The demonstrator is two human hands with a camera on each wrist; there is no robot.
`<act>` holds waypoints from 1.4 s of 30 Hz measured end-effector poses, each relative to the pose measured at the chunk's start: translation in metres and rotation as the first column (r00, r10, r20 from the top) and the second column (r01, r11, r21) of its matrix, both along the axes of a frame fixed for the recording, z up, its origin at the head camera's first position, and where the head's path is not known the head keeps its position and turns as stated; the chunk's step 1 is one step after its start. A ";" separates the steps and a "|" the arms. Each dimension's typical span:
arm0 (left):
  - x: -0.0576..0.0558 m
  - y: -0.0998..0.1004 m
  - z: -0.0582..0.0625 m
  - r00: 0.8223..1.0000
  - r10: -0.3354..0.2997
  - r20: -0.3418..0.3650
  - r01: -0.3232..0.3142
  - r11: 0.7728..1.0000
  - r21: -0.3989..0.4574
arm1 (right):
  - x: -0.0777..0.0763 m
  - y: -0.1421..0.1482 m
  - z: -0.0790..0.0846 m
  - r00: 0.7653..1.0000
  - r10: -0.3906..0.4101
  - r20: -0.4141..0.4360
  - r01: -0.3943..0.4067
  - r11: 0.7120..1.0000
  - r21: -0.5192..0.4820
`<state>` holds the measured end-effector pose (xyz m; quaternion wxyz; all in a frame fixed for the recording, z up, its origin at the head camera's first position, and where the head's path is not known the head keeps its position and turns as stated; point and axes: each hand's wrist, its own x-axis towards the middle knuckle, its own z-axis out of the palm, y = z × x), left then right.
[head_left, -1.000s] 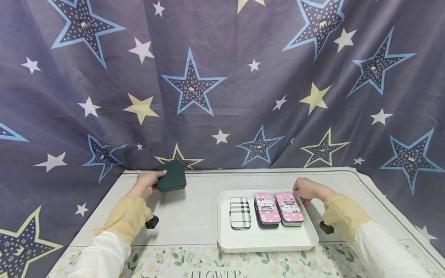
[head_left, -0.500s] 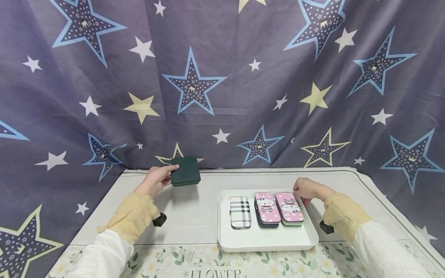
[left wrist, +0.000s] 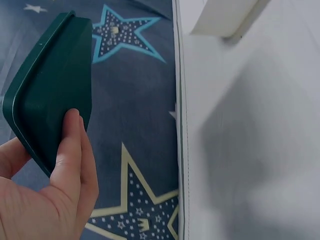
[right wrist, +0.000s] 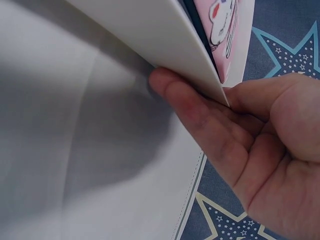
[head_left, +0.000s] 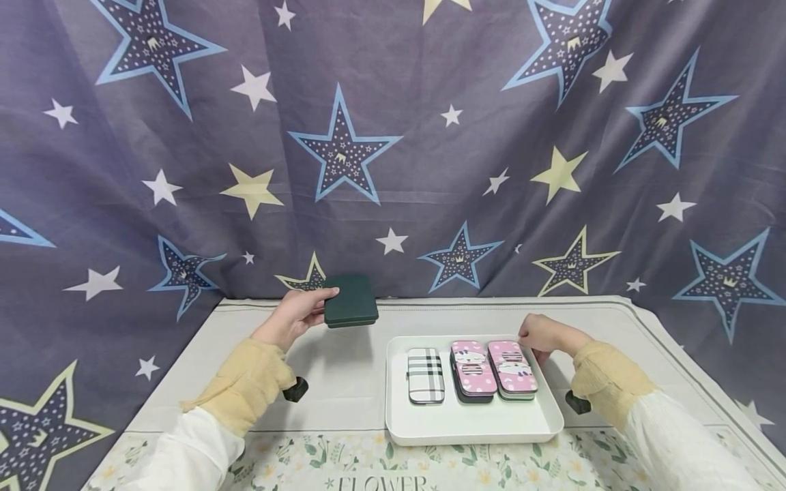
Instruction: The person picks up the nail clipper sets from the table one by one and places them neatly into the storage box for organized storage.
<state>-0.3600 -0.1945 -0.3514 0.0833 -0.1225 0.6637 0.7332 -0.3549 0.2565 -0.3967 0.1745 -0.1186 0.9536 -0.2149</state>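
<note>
My left hand (head_left: 299, 315) grips a dark green square box (head_left: 351, 301) by its left side, thumb on top and fingers underneath. In the left wrist view the green box (left wrist: 52, 90) is held up, its shadow falling on the table. My right hand (head_left: 546, 335) pinches the right rim of a white tray (head_left: 424, 426), the thumb inside the edge and the fingers along the outer wall (right wrist: 145, 30). Inside the tray lie a plaid case (head_left: 425, 376) at the left and two pink cat-patterned tins (head_left: 472, 368) further right, each over a darker or greenish layer.
A pale table (head_left: 344, 402) with a floral printed strip (head_left: 295, 453) along the front bears the tray. Behind its back edge hangs a grey-purple curtain (head_left: 417, 170) with stars. Black wrist devices (head_left: 296, 389) sit below both wrists.
My left hand has carried the green box to the right, toward the tray, and slightly up. The right hand and the tray have stayed in place.
</note>
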 end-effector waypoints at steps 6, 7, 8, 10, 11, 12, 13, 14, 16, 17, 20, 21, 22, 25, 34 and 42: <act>0.004 0.016 -0.001 0.999 -0.044 -0.001 0.044 0.999 0.026 | 0.000 -0.001 0.000 1.000 -0.006 0.002 0.006 1.000 0.003; 0.005 0.019 -0.001 0.999 -0.050 -0.004 0.050 0.998 0.031 | 0.000 -0.001 0.000 1.000 -0.008 0.002 0.008 1.000 0.004; 0.007 0.022 -0.001 0.998 -0.060 -0.007 0.060 0.998 0.036 | 0.000 -0.001 -0.001 1.000 -0.006 0.001 0.006 1.000 0.006; 0.009 0.029 -0.001 0.997 -0.076 -0.014 0.076 0.996 0.045 | -0.001 0.000 -0.001 1.000 -0.006 0.002 0.006 1.000 0.008; 0.010 0.032 -0.002 0.996 -0.084 -0.019 0.085 0.995 0.046 | -0.001 0.000 -0.002 1.000 -0.011 0.004 0.011 1.000 0.006; 0.011 0.035 -0.002 0.995 -0.095 -0.025 0.096 0.994 0.045 | -0.001 0.001 -0.002 1.000 -0.007 0.004 0.007 1.000 0.006; 0.012 0.039 -0.002 0.994 -0.105 -0.032 0.107 0.993 0.042 | -0.001 0.001 -0.003 1.000 -0.004 0.004 0.004 1.000 0.004; 0.013 0.042 -0.003 0.992 -0.122 -0.039 0.124 0.992 0.040 | -0.001 0.002 -0.003 1.000 0.002 0.004 -0.002 1.000 0.003; 0.015 0.049 -0.005 0.988 -0.147 -0.056 0.149 0.988 0.033 | -0.001 0.002 -0.003 1.000 0.003 0.004 -0.003 1.000 0.000; 0.017 0.053 -0.006 0.985 -0.159 -0.062 0.161 0.987 0.030 | -0.001 0.002 -0.003 1.000 0.003 0.002 -0.003 1.000 0.001; 0.022 0.064 -0.009 0.979 -0.189 -0.072 0.190 0.982 0.017 | -0.001 0.002 -0.002 1.000 0.009 -0.004 -0.009 1.000 0.002; 0.023 0.067 -0.009 0.978 -0.194 -0.071 0.195 0.981 0.011 | 0.000 0.001 -0.002 1.000 0.005 -0.005 -0.005 1.000 0.001; 0.025 0.070 -0.010 0.978 -0.198 -0.069 0.199 0.980 0.007 | 0.000 0.001 -0.002 1.000 0.007 -0.006 -0.007 1.000 0.000; 0.029 0.078 -0.013 0.974 -0.218 -0.061 0.219 0.976 0.001 | 0.001 0.000 -0.001 1.000 0.004 -0.010 -0.004 1.000 -0.004; 0.037 0.100 -0.022 0.968 -0.246 -0.059 0.249 0.967 0.049 | 0.003 -0.001 0.000 1.000 0.004 -0.011 -0.004 1.000 -0.023; 0.037 0.114 -0.040 0.963 -0.263 -0.053 0.262 0.965 -0.018 | 0.003 -0.001 0.000 1.000 0.005 -0.006 -0.005 0.999 -0.035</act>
